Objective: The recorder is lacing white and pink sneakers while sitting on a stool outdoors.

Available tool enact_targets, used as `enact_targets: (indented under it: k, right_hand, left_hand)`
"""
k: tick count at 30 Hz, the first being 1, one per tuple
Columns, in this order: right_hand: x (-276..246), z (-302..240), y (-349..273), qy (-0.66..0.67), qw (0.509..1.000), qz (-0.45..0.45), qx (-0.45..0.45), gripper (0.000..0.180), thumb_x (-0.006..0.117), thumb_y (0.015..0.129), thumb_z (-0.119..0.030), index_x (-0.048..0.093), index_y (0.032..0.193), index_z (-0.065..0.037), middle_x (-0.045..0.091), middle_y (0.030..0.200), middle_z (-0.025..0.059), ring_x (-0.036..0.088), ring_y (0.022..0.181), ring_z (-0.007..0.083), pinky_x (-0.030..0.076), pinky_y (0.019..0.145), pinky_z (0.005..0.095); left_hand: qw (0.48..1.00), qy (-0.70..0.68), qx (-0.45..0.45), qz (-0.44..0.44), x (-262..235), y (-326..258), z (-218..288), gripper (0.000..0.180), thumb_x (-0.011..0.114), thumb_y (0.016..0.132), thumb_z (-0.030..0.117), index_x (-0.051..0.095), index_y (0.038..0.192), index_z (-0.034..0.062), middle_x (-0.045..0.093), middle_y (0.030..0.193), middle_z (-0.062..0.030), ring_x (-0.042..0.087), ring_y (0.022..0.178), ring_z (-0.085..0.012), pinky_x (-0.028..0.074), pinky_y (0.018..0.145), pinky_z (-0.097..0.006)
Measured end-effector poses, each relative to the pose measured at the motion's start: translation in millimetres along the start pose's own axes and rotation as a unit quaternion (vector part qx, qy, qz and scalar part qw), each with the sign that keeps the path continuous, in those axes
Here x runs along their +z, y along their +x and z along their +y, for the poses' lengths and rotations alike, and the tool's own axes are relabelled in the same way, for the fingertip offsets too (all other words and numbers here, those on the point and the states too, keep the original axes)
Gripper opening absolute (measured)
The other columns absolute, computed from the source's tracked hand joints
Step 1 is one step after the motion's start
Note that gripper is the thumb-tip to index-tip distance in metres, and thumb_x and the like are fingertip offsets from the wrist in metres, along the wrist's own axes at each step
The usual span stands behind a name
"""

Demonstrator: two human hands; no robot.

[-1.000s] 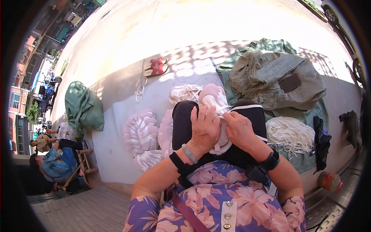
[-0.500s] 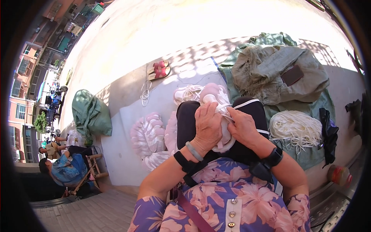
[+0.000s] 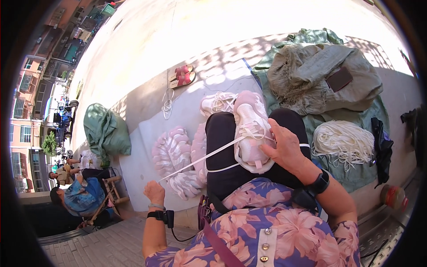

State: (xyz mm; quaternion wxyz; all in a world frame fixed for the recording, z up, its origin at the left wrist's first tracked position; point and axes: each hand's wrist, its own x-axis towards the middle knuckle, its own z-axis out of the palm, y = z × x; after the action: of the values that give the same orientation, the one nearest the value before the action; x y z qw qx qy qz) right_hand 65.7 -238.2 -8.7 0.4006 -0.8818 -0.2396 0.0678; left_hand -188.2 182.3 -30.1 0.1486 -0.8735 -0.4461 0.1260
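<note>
A pink and white sneaker [image 3: 254, 151] rests on my lap between my knees, its heel toward me. My left hand [image 3: 154, 192] is out to the left, fingers closed round the end of a white shoelace [image 3: 202, 159]. That lace runs taut from the sneaker's eyelets across my left thigh. On the sneaker's right side lies my right hand [image 3: 286, 147], its thumb over the collar and its fingers along the upper, gripping it. Another laced sneaker [image 3: 217, 104] lies just beyond my left knee. Rows of pink and white shoes [image 3: 171, 151] sit left of my legs.
To the right, a heap of white laces [image 3: 342, 143] lies on green cloth, beside a black plastic bag [image 3: 380, 153]. Beyond it is a large beige sack [image 3: 307, 80] with a dark flat object [image 3: 339, 79]. Red sandals [image 3: 182, 76], a green sack [image 3: 106, 131] and a seated person [image 3: 82, 196] are farther left.
My left hand has moved from the sneaker far to the lower left, drawing the lace tight. My right hand has shifted onto the sneaker's right side, and the shoe's top is now uncovered.
</note>
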Motion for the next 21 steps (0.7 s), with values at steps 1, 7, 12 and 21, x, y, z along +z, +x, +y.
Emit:
enact_targets:
  k: [1,7,12,21]
  right_hand:
    - [-2,-2,2,-0.002,1.000,-0.003,-0.001,0.060,0.064,0.071,-0.020,0.046,0.120,0.008,0.059,0.098,0.0207,0.058,0.090,0.0343,0.047,0.079,0.0411]
    - [1,-6,14,-0.038,0.997,0.044,-0.043,0.049,0.066,0.073,-0.023,0.053,0.113,0.001,0.059,0.095,0.0177,0.058,0.089,0.0334,0.047,0.076,0.0401]
    - [8,-10,31,0.002,0.988,0.140,-0.071,0.024,0.062,0.076,-0.008,0.062,0.099,-0.002,0.061,0.082,0.0128,0.062,0.077,0.0292,0.049,0.067,0.0358]
    - [12,-11,45,0.128,0.988,0.081,-0.019,0.014,0.062,0.078,-0.010,0.067,0.088,0.000,0.064,0.073,0.0131,0.060,0.061,0.0187,0.046,0.058,0.0287]
  left_hand:
    - [0.996,-0.051,0.067,-0.005,-1,4,16,0.010,0.057,0.076,0.011,0.058,0.084,0.0047,0.059,0.099,-0.0136,0.054,0.096,-0.0340,0.040,0.080,-0.047]
    - [0.811,-0.397,0.401,0.152,-77,-8,167,0.021,0.065,0.073,0.010,0.058,0.091,0.0035,0.060,0.099,-0.0128,0.055,0.094,-0.0319,0.041,0.083,-0.041]
    - [0.710,-0.461,0.518,0.123,-130,-36,235,0.026,0.064,0.076,0.008,0.059,0.100,0.0022,0.060,0.103,-0.0146,0.056,0.097,-0.0324,0.042,0.086,-0.039]
    - [0.705,-0.416,0.565,0.102,-143,-54,261,0.036,0.065,0.073,0.010,0.057,0.108,0.0033,0.057,0.105,-0.0132,0.053,0.099,-0.0312,0.041,0.084,-0.040]
